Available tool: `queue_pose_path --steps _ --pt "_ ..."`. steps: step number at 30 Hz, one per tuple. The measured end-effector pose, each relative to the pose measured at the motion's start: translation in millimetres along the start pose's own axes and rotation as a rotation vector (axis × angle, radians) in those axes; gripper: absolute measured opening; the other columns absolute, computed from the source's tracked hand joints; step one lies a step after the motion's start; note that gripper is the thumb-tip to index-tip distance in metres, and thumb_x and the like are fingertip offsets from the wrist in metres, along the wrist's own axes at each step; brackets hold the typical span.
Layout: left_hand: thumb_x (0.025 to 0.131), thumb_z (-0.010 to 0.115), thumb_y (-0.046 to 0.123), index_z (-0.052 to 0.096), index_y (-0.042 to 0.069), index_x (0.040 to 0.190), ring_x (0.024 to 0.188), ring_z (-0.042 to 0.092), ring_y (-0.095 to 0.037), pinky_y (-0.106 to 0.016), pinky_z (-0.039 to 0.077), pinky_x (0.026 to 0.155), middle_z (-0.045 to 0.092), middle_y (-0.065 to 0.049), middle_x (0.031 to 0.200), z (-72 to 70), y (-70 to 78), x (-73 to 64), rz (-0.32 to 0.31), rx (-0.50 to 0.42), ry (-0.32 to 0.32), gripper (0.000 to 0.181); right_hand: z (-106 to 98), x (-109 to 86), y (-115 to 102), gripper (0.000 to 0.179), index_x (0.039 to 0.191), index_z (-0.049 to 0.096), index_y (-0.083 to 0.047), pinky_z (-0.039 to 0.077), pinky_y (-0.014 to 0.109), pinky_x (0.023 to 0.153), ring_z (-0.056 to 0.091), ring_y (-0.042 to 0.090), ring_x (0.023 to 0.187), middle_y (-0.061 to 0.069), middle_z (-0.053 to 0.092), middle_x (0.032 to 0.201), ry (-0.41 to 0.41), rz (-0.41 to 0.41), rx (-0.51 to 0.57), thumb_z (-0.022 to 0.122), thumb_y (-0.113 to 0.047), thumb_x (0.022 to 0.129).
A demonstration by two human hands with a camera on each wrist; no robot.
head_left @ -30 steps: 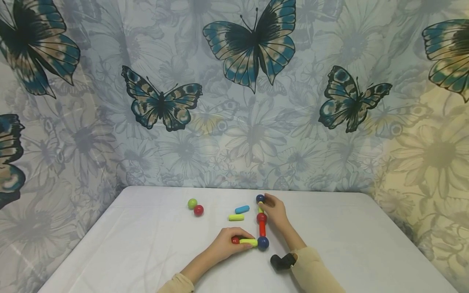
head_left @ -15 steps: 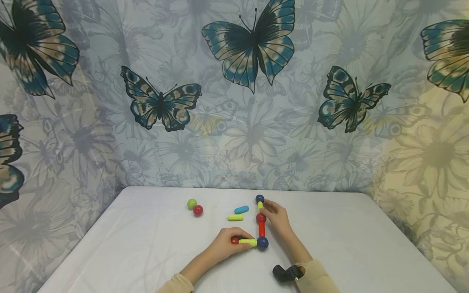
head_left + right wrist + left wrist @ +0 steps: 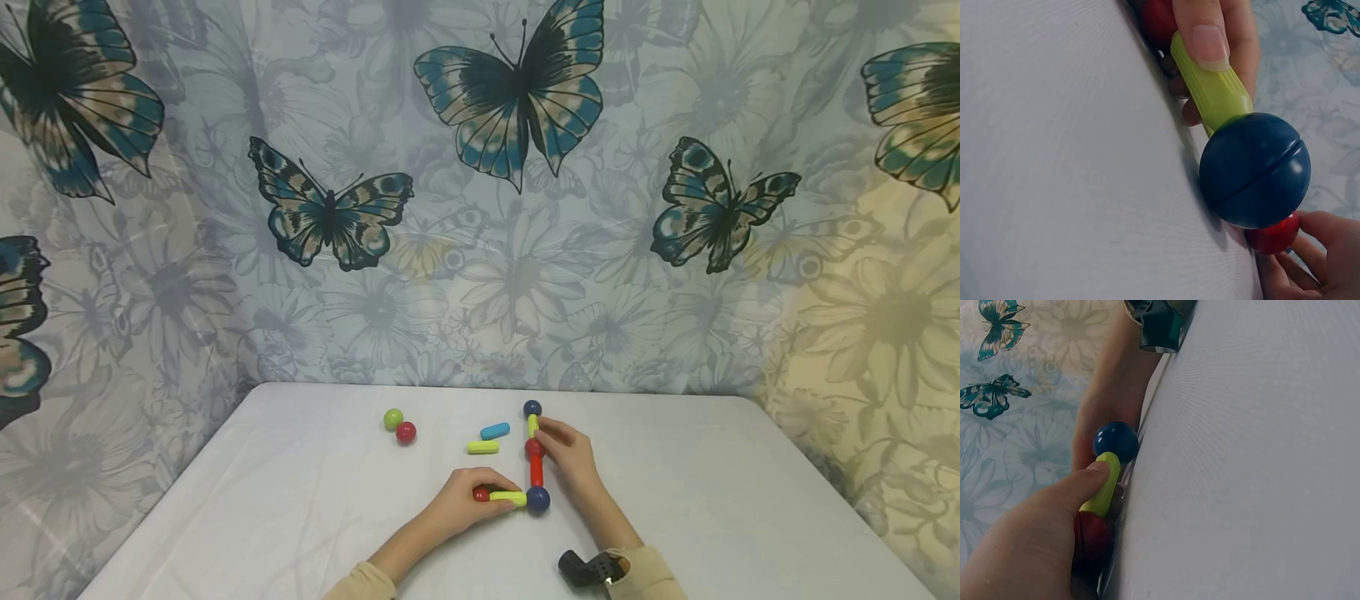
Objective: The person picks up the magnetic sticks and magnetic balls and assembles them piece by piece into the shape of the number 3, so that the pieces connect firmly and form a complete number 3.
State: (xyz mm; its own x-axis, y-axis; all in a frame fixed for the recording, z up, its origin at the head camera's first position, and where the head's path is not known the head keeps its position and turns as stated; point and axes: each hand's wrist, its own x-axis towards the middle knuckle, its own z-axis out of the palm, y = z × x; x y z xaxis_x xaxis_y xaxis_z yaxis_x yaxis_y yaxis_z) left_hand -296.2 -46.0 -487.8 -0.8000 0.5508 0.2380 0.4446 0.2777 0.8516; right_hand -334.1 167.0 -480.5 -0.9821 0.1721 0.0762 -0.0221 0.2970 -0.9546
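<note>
A bent chain of toy building rods and balls lies on the table. My left hand point(image 3: 465, 498) pinches its near yellow-green rod point(image 3: 508, 497), with a red ball point(image 3: 481, 494) by the palm. That rod meets a blue ball point(image 3: 537, 499). From there a red rod point(image 3: 536, 471) runs away to another red ball point(image 3: 533, 448), then a far yellow-green rod point(image 3: 532, 423) and a dark blue ball point(image 3: 532, 408). My right hand point(image 3: 572, 457) pinches the far rod beside its red ball. In the right wrist view, its fingers touch that red ball point(image 3: 1275, 236); the far rod is hidden there.
A loose blue rod point(image 3: 495, 431) and a loose yellow-green rod point(image 3: 483, 447) lie left of the chain. Farther left, a green ball point(image 3: 393, 419) touches a red ball point(image 3: 406, 432). The white table point(image 3: 300, 483) ends at a butterfly-patterned cloth point(image 3: 480, 317).
My right hand has slid nearer along the chain, from beside the far blue ball to the rod by the red ball. My left hand has kept its grip in place.
</note>
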Motion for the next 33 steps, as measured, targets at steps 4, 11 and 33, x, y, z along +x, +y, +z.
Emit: queue_pose_path --steps 4,11,33 --pt "0.085 0.075 0.03 0.075 0.023 0.106 0.096 0.063 0.0 -0.017 0.05 0.089 0.075 0.006 0.103 0.7 -0.8 0.3 0.008 0.002 -0.002 0.022 -1.0 -1.1 0.1 0.041 0.129 0.062 -0.008 0.049 0.043 0.104 0.056 0.031 0.127 0.014 0.062 0.134 -0.002 -0.005 -0.014 0.066 -0.024 0.092" --pt "0.085 0.075 0.03 0.074 0.021 0.108 0.094 0.064 0.001 -0.018 0.052 0.086 0.075 0.004 0.103 -1.3 1.3 1.4 0.009 -0.002 0.012 0.025 -1.2 -2.0 -0.4 0.042 0.127 0.063 -0.006 0.05 0.043 0.102 0.058 0.032 0.125 0.015 0.064 0.131 0.001 -0.024 0.003 0.068 -0.026 0.091" --pt "0.084 0.075 0.013 0.069 0.008 0.116 0.11 0.063 -0.028 -0.041 0.053 0.096 0.067 -0.008 0.115 -20.6 -2.3 42.1 -0.028 0.165 0.456 0.032 1.8 -3.2 -2.6 0.042 0.128 0.063 -0.007 0.047 0.044 0.104 0.057 0.032 0.127 0.015 0.063 0.133 0.01 -0.014 -0.013 0.068 -0.025 0.091"
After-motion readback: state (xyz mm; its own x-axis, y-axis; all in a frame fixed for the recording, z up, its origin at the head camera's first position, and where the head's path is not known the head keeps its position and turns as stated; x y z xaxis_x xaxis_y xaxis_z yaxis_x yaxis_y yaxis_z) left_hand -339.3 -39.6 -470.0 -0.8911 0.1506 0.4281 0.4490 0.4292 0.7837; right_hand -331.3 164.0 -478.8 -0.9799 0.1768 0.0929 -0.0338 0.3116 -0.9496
